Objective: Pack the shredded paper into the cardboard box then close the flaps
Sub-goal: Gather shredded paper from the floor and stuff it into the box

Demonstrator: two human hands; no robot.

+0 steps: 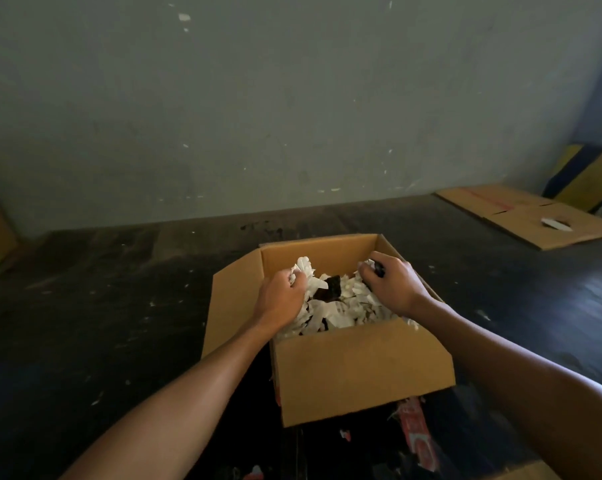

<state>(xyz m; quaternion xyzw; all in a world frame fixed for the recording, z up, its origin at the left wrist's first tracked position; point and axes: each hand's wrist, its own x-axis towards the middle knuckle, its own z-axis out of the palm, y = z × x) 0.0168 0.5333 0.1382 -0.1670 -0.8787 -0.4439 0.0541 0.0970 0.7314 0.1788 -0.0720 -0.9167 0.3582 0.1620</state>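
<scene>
Nearest the camera, a few scraps of paper (344, 434) and a red-printed piece of cardboard (417, 432) lie on the dark floor (102, 323) just in front of the cardboard box (361, 372), so some stray bits may be left to gather. The box stands open, its near flap hanging down the front and its left flap (235, 299) splayed outward; no flap is folded over yet. Inside, shredded paper (341, 311) fills the box nearly to the rim, with a dark gap showing in the middle. The left hand (281, 297) and right hand (391, 284) are both down in the pile, fingers clenched on clumps of shreds, which looks like pressing and settling the fill. Packing seems mostly done; closing remains. Farther off, flattened cardboard (534, 216) lies by the wall.
</scene>
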